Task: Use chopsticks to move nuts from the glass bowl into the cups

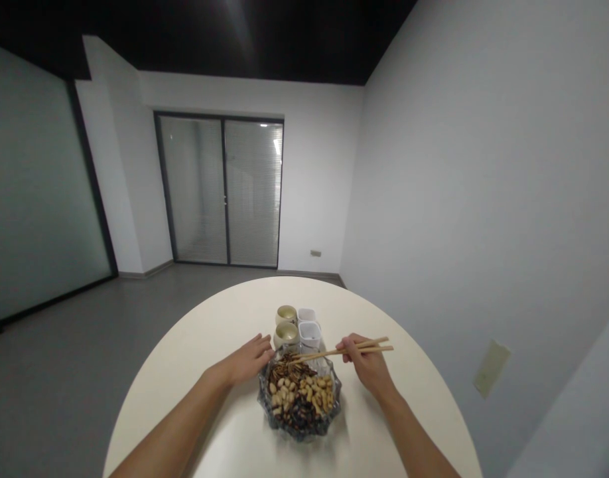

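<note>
Two chopsticks (pixel 324 354) are clamped in the right grip (pixel 365 360), tips set at the dark slender seeds (pixel 283 373) in the far part of a glass bowl (pixel 298 435). Pale nuts (pixel 283 392), tan nuts (pixel 318 392) and black pieces (pixel 302 414) are heaped nearer. The left grip (pixel 249 358) is unclenched, fingers extended to the bowl's left rim; contact cannot be told. Beyond, four cups (pixel 286 336) are grouped on the surface (pixel 185 345).
</note>
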`<state>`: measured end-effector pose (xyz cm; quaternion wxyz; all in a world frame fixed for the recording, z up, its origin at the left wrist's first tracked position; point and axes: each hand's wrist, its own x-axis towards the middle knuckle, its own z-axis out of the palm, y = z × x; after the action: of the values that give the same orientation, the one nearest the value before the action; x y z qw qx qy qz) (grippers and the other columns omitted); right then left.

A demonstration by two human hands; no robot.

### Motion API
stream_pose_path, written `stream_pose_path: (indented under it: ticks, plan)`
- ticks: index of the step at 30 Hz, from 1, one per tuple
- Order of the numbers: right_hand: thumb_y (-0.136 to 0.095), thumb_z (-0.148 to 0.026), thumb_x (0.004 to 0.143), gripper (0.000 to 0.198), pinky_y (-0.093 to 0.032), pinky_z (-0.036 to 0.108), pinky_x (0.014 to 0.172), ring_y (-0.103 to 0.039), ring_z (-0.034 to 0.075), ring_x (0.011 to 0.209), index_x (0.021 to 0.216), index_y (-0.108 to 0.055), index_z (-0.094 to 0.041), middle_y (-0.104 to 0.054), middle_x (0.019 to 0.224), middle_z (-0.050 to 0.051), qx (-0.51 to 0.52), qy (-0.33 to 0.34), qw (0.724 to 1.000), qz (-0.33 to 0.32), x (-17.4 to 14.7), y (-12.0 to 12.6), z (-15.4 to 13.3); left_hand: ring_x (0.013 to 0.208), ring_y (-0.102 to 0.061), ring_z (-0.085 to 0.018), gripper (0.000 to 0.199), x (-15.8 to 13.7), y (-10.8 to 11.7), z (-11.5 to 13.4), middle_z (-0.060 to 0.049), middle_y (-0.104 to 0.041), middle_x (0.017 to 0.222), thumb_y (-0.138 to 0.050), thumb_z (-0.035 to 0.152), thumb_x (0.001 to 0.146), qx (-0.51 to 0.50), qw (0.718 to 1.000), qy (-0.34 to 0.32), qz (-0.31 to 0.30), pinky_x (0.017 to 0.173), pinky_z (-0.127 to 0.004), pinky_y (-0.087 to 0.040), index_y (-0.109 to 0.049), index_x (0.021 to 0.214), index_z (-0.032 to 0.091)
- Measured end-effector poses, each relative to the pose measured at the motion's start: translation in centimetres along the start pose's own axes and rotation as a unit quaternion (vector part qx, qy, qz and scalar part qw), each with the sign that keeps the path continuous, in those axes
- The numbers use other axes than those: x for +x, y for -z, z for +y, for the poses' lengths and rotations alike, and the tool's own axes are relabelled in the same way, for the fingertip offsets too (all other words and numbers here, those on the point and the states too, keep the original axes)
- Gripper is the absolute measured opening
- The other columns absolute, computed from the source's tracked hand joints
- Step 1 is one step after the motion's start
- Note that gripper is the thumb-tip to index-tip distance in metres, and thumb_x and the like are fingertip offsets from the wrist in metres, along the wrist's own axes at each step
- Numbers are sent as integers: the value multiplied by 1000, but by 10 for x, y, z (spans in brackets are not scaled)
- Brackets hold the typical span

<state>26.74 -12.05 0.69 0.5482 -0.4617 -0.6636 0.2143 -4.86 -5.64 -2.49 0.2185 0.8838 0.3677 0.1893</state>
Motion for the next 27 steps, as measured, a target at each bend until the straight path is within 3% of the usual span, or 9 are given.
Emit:
stream_pose_path:
  ticks: [8, 27]
  plan:
    - [-56, -58, 90, 48, -44, 26, 52, -59, 17, 53, 71, -75, -19, -65, 55, 3, -2, -3, 999, -39, -2, -3, -8, 140, -36, -27, 57, 3, 0, 0, -8, -61, 133, -21, 58, 102, 10, 1000, -5, -10, 122, -46, -15, -63, 113, 21]
    - [-54, -62, 90, 50, -48, 28, 51, -56, 17, 51, 74, -72, -18, -61, 51, 2, 68, -3, 996, 54, 0, 0, -1, 141, -35, -27, 60, -1, 0, -1, -9, -59, 136, -21, 62, 101, 4, 1000, 3, -4, 122, -46, -16, -63, 117, 21]
